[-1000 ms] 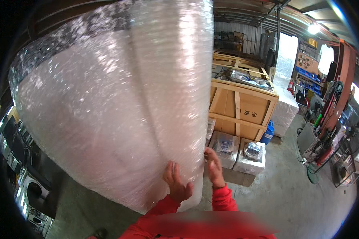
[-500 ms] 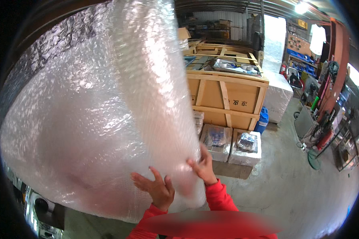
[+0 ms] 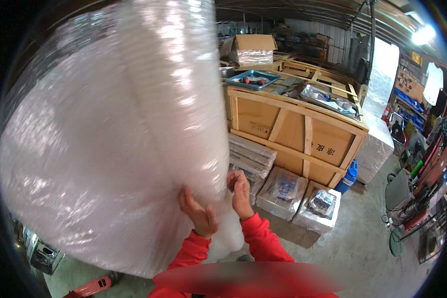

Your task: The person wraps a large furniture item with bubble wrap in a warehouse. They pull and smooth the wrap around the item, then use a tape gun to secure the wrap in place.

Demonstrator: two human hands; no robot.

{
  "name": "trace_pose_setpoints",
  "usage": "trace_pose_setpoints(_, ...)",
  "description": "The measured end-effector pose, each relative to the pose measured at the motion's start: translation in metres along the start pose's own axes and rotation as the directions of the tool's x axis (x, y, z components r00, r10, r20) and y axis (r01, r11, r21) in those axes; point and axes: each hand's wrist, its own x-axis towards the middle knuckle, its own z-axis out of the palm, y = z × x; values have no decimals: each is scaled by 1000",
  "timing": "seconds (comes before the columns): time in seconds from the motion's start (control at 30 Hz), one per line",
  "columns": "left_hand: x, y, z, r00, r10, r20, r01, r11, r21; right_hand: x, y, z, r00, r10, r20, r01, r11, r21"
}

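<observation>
A very large sheet of clear bubble wrap (image 3: 94, 129) fills the left side of the view. Its right edge forms a tall, thick roll (image 3: 176, 99) that narrows and bunches up near my hands. My left hand (image 3: 199, 214) lies against the bunched part, palm toward it, thumb apart from the fingers. On the roll's right edge, my right hand (image 3: 241, 194) has its fingers bent around the bubble wrap. Below and between the hands hangs a loose, crumpled end of the wrap (image 3: 228, 228). Whatever is behind the sheet is hidden.
Beyond the wrap stands a wood-framed crate (image 3: 283, 124) with a blue tray (image 3: 253, 79) and a metal tray (image 3: 328, 102) on top. Wrapped boxes (image 3: 283, 192) sit on the floor before it, beside a blue jug (image 3: 347, 178). A red metal part (image 3: 92, 287) shows lower left.
The view has turned left, so the crate shows more fully. The roll's lower part has bunched in between my hands, which are closer together and a little higher.
</observation>
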Motion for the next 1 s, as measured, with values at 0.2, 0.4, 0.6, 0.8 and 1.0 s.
trace_pose_setpoints(0.2, -43, -39, 42, 974, 168, -150, -193, 966, -172, 56, 3, -15, 981, -106, 161, 170, 865, -471)
trace_pose_setpoints(0.4, -33, -2, 34, 992, 124, 28, -126, 922, 367, 26, -46, -72, 737, 139, 661, -258, 962, 85)
trace_pose_setpoints(0.6, 37, -3, 45, 994, 113, 0, -76, 676, 733, 92, 21, -79, 978, -86, -190, 44, 975, -219)
trace_pose_setpoints(0.8, 32, 29, 57, 979, 170, -115, -83, 838, 539, 143, 86, -19, 943, -316, -102, 231, 845, -482)
trace_pose_setpoints(1.0, 74, -16, 147, 986, -136, 101, 116, 977, 180, 155, 90, -55, 993, -99, 71, 93, 992, 83)
